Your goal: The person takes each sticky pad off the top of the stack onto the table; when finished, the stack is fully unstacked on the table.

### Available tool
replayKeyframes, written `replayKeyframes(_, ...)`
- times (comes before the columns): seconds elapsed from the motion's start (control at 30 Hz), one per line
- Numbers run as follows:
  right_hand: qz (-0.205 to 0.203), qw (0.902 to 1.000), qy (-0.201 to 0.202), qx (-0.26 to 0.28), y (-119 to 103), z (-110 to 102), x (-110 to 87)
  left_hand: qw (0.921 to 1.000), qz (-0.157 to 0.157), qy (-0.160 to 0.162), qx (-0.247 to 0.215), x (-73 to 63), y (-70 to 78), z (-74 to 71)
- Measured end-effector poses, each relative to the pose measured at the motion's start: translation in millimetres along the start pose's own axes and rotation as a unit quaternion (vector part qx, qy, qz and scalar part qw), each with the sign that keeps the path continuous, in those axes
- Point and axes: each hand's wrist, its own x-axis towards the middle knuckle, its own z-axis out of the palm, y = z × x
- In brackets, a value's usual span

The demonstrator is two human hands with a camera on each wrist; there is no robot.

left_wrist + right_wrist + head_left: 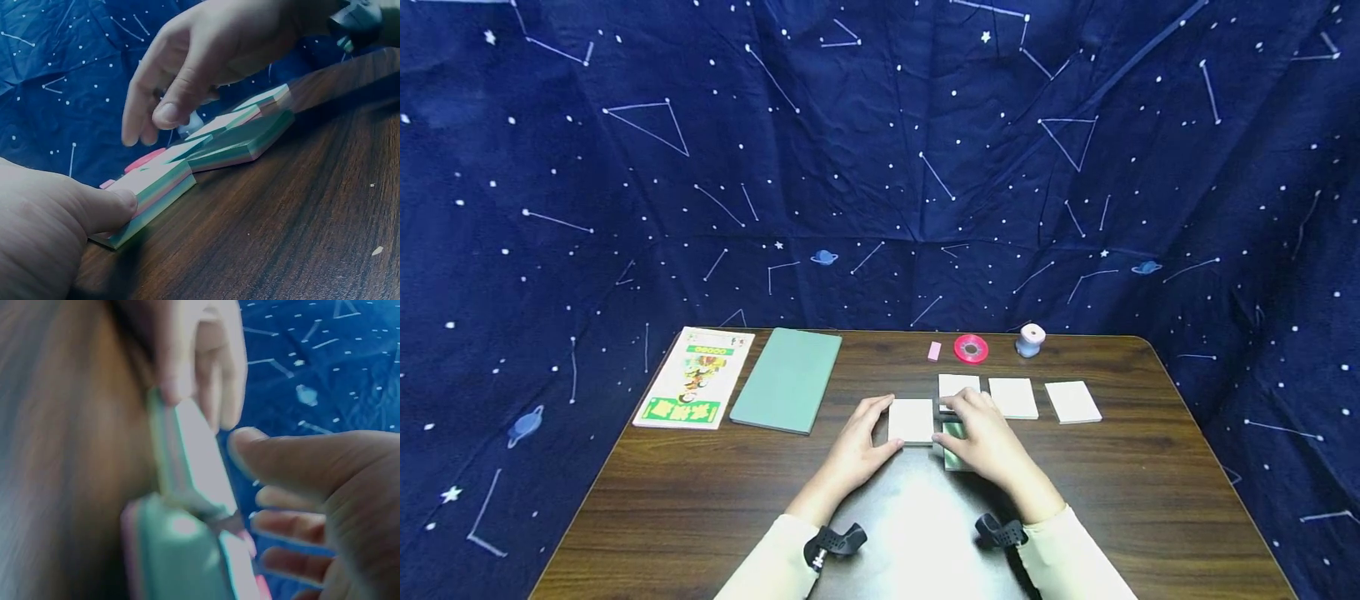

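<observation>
My left hand holds a white-topped sticky-note pad by its edges at the table's middle. In the left wrist view its thumb presses the pad's near side. In the right wrist view its fingers sit on the pad's far edge. My right hand hovers with loosely spread fingers just right of that pad, over a green pad. The left wrist view shows the right hand above the green pad, holding nothing.
Three more white pads lie in a row behind the hands. Further back are a pink eraser, a red tape roll and a pale spool. A printed booklet and green board lie left.
</observation>
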Motion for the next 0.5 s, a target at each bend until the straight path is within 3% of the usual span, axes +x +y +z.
replayKeyframes(0.17,-0.005,0.9995,-0.025,-0.021,-8.3,3.5,16.2,1.0000,-0.003,-0.002,0.001,0.4,1.0,-0.4)
replayKeyframes(0.5,0.004,0.9975,-0.037,-0.060,-9.2,26.2,18.5,0.9999,0.006,0.000,0.011,-1.4,5.1,-3.2)
